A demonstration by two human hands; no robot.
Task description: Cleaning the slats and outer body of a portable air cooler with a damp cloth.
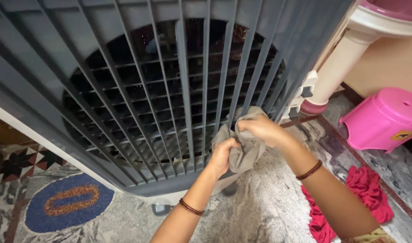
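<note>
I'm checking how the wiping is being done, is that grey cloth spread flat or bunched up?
Bunched up. The grey cloth is crumpled between the left hand and right hand, hanging in folds against the cooler grille.

The light was soft and warm, even over my arms, with no hard shadows on the floor. Behind the grey grille (pixel 179 90) it stayed dark, and only small specks glinted in there. My right hand (pixel 260 128) was a little smeared by motion, and my left hand (pixel 224 155) looked sharper. The slats bowed and fanned out toward the edges from the wide lens. The pink stool (pixel 381 119) showed a mild sheen on top.
</note>
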